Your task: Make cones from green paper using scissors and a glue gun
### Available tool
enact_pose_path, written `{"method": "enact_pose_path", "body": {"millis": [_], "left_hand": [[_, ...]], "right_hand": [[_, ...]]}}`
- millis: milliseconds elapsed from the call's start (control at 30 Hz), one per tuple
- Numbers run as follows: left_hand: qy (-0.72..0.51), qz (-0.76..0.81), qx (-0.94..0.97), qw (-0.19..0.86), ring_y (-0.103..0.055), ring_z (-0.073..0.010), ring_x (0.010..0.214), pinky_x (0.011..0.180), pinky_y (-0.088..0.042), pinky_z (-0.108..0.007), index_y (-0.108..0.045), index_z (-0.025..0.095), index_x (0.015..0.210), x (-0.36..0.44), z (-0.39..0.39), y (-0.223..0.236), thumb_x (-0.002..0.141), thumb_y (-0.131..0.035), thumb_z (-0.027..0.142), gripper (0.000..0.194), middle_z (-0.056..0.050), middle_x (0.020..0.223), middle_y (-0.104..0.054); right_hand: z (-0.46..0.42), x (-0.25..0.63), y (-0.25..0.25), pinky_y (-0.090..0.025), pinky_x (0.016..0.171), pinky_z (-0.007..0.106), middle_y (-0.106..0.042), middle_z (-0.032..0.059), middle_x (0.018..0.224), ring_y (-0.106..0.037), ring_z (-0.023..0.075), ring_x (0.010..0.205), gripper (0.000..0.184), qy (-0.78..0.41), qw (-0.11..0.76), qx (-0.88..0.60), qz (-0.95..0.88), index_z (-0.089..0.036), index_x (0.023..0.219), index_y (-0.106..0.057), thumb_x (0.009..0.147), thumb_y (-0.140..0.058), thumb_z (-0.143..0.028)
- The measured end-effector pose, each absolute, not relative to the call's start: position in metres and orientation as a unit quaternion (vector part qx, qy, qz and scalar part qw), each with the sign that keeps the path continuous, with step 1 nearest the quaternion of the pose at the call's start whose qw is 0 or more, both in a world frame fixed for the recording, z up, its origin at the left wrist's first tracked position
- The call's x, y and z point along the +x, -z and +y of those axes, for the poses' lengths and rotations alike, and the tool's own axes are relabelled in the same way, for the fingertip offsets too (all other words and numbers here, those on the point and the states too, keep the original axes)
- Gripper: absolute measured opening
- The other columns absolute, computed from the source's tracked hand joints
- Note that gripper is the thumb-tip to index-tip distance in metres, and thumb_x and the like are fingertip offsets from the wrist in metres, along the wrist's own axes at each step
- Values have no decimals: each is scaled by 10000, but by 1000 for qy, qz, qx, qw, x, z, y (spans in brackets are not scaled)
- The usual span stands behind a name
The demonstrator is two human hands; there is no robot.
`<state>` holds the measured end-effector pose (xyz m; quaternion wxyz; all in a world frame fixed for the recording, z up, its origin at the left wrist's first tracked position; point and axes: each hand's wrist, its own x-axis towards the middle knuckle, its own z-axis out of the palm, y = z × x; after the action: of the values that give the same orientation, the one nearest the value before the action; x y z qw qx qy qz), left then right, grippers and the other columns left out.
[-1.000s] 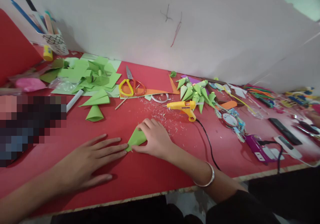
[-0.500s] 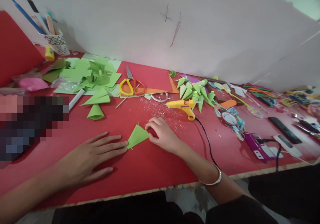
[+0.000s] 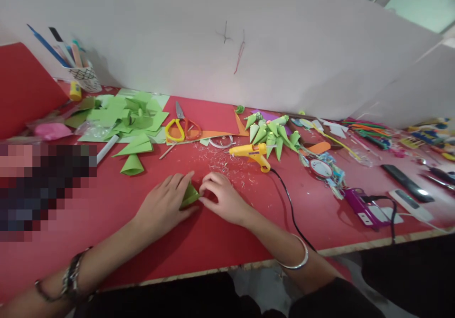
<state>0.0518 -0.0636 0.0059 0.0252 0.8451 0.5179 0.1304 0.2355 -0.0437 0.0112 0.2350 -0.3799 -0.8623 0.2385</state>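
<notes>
Between my hands a piece of green paper (image 3: 190, 195) is curled over on the red tabletop, partly hidden behind my fingers. My left hand (image 3: 163, 208) curves around its left side, fingers over the top and thumb along the near edge. The thumb and fingertips of my right hand (image 3: 223, 198) pinch the paper's right corner. Beyond my left hand lie a finished-looking green paper cone (image 3: 131, 165) and a folded green paper piece (image 3: 137, 145). A yellow glue gun (image 3: 250, 152) rests on its side past my right hand.
Scissors (image 3: 183, 127) lie by a heap of green paper (image 3: 124, 116). Several small green cones (image 3: 273, 131) sit behind the glue gun, whose black cord (image 3: 289, 204) runs to the front edge. A purple power strip (image 3: 362, 209) is at right, a pen cup (image 3: 85, 77) at back left.
My left hand has moved right and closed around the paper, which has gone from flat to curled. My right hand keeps its pinch on the corner. The view has shifted slightly.
</notes>
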Motion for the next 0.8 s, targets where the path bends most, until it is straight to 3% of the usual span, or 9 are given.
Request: {"method": "enact_pose_path", "body": {"millis": [167, 267, 367, 433, 633, 800], "left_hand": [[-167, 541, 824, 13, -588, -216, 792, 602, -439, -275, -111, 136, 1337, 59, -47, -13, 789, -458, 301, 669, -138, 1055, -522], [-179, 519, 832, 73, -553, -184, 667, 552, -394, -257, -211, 130, 1267, 61, -40, -12, 781, -427, 225, 540, -66, 831, -576], [-201, 470, 833, 210, -474, -123, 556, 505, -345, -217, -385, 162, 994, 67, -36, -9, 769, -406, 200, 230, 17, 667, -502], [-223, 437, 822, 289, -436, -95, 544, 501, -330, -197, -384, 182, 822, 69, -35, -9, 744, -426, 194, 89, 45, 638, -454], [-197, 421, 807, 364, -424, -86, 563, 502, -310, -187, -423, 177, 803, 64, -39, -13, 686, -520, 188, 152, 57, 643, -457], [-188, 410, 809, 377, -416, -80, 490, 441, -270, -185, -434, 170, 879, 63, -44, -14, 689, -607, 335, 305, 66, 581, -458]], "right_hand": [[-44, 238, -15, -389, 787, 285, -497, 40, 882, -471, 149, 862, 73, -205, 329, -365, -846, -192, 793, -475, 758, -455, -130], [-45, 240, -18, -393, 792, 291, -503, 42, 869, -471, 151, 855, 70, -183, 354, -347, -849, -193, 800, -475, 765, -441, -142], [-48, 240, -21, -399, 818, 301, -507, 54, 924, -474, 159, 900, 119, -190, 350, -324, -858, -200, 895, -483, 780, -451, -202], [-49, 241, -22, -399, 838, 309, -496, 61, 972, -468, 164, 934, 185, -192, 342, -324, -861, -204, 960, -484, 779, -464, -239], [-49, 242, -22, -393, 863, 315, -417, 72, 1066, -418, 176, 998, 187, -172, 292, -338, -878, -201, 880, -569, 779, -514, -349], [-48, 243, -21, -370, 911, 332, -408, 68, 1102, -410, 183, 1035, 192, -208, 288, -313, -881, -193, 808, -592, 776, -548, -376]]}}
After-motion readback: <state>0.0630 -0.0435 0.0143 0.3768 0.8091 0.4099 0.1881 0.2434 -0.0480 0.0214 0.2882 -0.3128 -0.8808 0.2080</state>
